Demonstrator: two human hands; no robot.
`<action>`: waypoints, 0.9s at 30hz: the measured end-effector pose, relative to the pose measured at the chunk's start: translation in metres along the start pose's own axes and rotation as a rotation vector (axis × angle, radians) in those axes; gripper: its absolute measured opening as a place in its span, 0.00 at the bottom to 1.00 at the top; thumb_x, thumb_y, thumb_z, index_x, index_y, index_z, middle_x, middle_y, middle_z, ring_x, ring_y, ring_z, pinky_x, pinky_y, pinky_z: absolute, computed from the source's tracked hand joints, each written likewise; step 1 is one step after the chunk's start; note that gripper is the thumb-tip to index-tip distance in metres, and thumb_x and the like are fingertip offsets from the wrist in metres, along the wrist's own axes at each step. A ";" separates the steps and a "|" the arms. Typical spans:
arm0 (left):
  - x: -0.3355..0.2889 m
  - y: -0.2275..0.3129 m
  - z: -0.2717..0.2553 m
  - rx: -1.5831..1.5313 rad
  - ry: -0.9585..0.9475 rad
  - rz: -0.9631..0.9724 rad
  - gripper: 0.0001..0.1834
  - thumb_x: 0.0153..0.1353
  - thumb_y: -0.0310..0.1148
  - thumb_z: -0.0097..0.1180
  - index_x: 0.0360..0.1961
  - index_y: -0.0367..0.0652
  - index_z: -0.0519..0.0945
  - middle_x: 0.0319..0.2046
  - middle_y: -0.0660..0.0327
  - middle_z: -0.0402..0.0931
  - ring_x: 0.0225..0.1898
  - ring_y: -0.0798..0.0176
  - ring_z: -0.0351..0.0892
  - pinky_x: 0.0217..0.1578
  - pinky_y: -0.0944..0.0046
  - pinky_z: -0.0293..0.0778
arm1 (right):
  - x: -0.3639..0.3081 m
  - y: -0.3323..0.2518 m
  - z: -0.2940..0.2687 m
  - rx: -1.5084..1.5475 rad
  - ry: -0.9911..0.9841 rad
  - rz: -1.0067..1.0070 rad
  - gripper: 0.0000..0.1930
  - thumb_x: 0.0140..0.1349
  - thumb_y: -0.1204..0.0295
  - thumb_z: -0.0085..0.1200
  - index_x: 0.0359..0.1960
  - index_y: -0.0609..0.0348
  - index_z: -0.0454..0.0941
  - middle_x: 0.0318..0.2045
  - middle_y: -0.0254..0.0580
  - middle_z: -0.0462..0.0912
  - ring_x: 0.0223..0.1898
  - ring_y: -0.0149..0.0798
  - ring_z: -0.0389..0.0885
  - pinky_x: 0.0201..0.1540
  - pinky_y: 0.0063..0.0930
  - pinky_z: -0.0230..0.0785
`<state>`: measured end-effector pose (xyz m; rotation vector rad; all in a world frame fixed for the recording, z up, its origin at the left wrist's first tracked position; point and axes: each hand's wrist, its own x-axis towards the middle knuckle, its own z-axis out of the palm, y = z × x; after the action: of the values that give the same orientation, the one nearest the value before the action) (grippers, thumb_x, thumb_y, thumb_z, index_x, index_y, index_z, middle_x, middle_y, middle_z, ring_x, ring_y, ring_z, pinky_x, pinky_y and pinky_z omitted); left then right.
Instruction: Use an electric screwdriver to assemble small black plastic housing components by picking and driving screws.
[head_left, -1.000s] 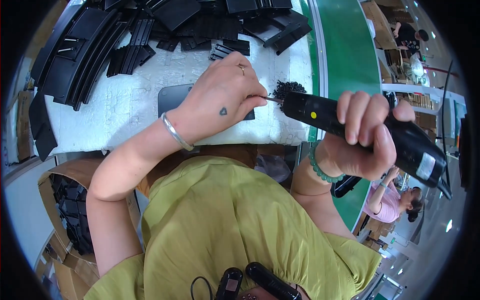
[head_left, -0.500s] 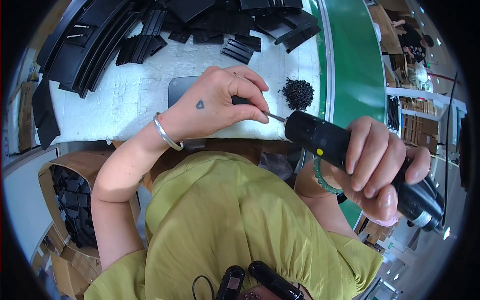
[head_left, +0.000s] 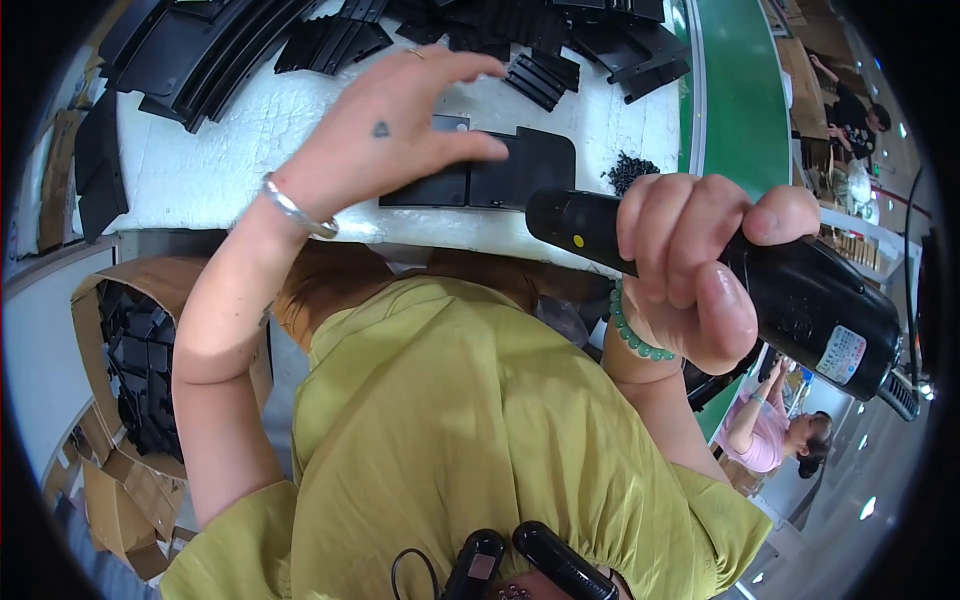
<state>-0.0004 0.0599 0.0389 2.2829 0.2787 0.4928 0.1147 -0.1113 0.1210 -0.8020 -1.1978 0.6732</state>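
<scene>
My right hand (head_left: 690,245) is wrapped round a black corded electric screwdriver (head_left: 790,295), held nearly level with its nose pointing left. That nose is over the near right corner of a flat black panel piece (head_left: 548,165) on the white foam sheet; the bit's tip cannot be made out. Above the panel piece's left side, my left hand (head_left: 385,135) is open, thumb and fingers apart, holding nothing. Part of the panel piece is hidden beneath it. A heap of small black screws (head_left: 630,170) sits just beyond my right hand, partly covered by it.
Black grooved strips and panels (head_left: 540,80) are piled along the far side of the foam (head_left: 225,150). To the right runs a green surface (head_left: 740,100). A cardboard box of black parts (head_left: 90,290) stands at lower left. Two people (head_left: 765,430) (head_left: 855,120) are off to the right.
My left hand has let go near the screwdriver's bit, opened and moved left and away. The screwdriver has shifted left over the panel piece, which is now more exposed.
</scene>
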 end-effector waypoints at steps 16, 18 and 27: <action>0.004 0.008 0.014 0.082 -0.272 -0.125 0.23 0.45 0.44 0.63 0.41 0.44 0.78 0.33 0.51 0.77 0.38 0.47 0.75 0.37 0.55 0.71 | 0.012 0.007 0.017 -0.126 -0.008 0.150 0.13 0.51 0.78 0.47 0.36 0.53 0.57 0.16 0.33 0.65 0.16 0.29 0.62 0.24 0.26 0.59; 0.006 0.010 0.011 0.073 -0.307 -0.155 0.24 0.45 0.44 0.63 0.41 0.43 0.78 0.33 0.50 0.78 0.37 0.47 0.76 0.37 0.55 0.71 | 0.013 0.009 0.016 -0.141 -0.016 0.144 0.14 0.51 0.78 0.48 0.36 0.53 0.58 0.16 0.33 0.66 0.16 0.29 0.63 0.23 0.26 0.59; 0.004 0.008 0.014 0.060 -0.328 -0.184 0.23 0.45 0.43 0.62 0.42 0.43 0.78 0.33 0.51 0.78 0.37 0.47 0.77 0.37 0.55 0.72 | 0.010 0.014 0.018 -0.136 -0.010 0.140 0.14 0.51 0.78 0.49 0.35 0.54 0.58 0.16 0.34 0.66 0.15 0.29 0.63 0.22 0.26 0.60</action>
<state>0.0100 0.0471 0.0371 2.3235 0.3372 0.0135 0.0986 -0.0922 0.1171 -1.0047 -1.2135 0.7163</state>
